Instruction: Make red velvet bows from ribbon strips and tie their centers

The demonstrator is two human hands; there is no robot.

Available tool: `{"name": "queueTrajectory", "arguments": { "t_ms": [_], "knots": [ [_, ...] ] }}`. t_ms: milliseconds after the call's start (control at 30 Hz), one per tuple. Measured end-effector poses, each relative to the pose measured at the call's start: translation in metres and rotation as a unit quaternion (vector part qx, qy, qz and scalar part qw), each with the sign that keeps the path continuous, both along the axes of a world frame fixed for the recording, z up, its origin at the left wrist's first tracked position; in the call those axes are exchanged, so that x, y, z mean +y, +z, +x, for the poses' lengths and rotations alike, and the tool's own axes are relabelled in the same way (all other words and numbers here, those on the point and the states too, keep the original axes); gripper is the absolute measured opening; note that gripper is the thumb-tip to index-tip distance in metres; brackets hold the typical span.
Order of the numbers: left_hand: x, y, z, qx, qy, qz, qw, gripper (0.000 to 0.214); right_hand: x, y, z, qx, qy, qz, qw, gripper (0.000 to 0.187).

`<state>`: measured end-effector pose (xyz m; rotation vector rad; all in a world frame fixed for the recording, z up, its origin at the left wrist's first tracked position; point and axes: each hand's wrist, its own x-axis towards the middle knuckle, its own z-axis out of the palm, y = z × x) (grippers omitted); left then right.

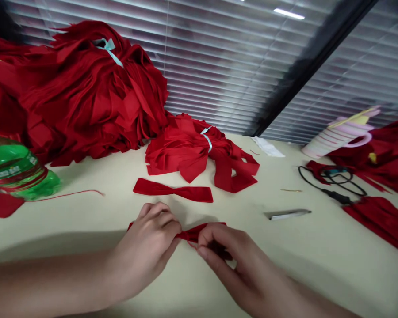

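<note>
Low over the table, my left hand point(154, 238) is closed on a strip of red fabric point(195, 231) that is gathered in at its middle. The strip's left end pokes out behind my knuckles. To its right, my right hand point(234, 256) pinches a thin red thread point(192, 244) between thumb and forefinger, close to the gathered part. Just beyond my hands lies a second red fabric strip point(172, 191), narrowed at its middle like a bow. My fingers hide much of the held strip.
Behind lie a small red bundle point(185, 145) and a large red fabric pile point(96, 92), both tied with pale blue ribbon. A green bottle point(23, 170) wound with red thread is at left. At right are a pen point(288, 214), a black cable point(334, 194) and a striped cup point(334, 137).
</note>
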<state>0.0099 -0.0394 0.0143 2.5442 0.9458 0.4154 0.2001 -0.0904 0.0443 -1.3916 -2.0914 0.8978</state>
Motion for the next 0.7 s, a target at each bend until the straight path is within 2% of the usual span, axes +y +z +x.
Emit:
{"name": "queueTrajectory", "arguments": {
  "t_ms": [200,333,467,567,700],
  "knots": [
    [0.006,0.000,0.000,-0.060,0.031,-0.001,0.998,0.013,-0.013,-0.023,-0.007,0.030,0.031,0.067,0.997,0.013],
    [0.010,0.000,0.000,-0.102,0.037,0.008,0.994,0.011,-0.013,-0.031,-0.012,0.052,0.039,0.057,0.996,0.016],
    [0.011,0.001,0.000,-0.146,0.048,0.010,0.988,0.011,-0.010,-0.031,-0.010,0.050,0.051,0.049,0.996,0.015],
    [0.011,0.005,0.000,-0.191,0.050,0.015,0.980,0.010,-0.005,-0.027,-0.005,0.058,0.001,0.043,0.997,0.009],
    [0.008,0.009,0.002,-0.228,0.039,0.030,0.972,0.011,0.002,-0.025,-0.004,0.139,-0.079,-0.045,0.986,0.017]
  ]
}}
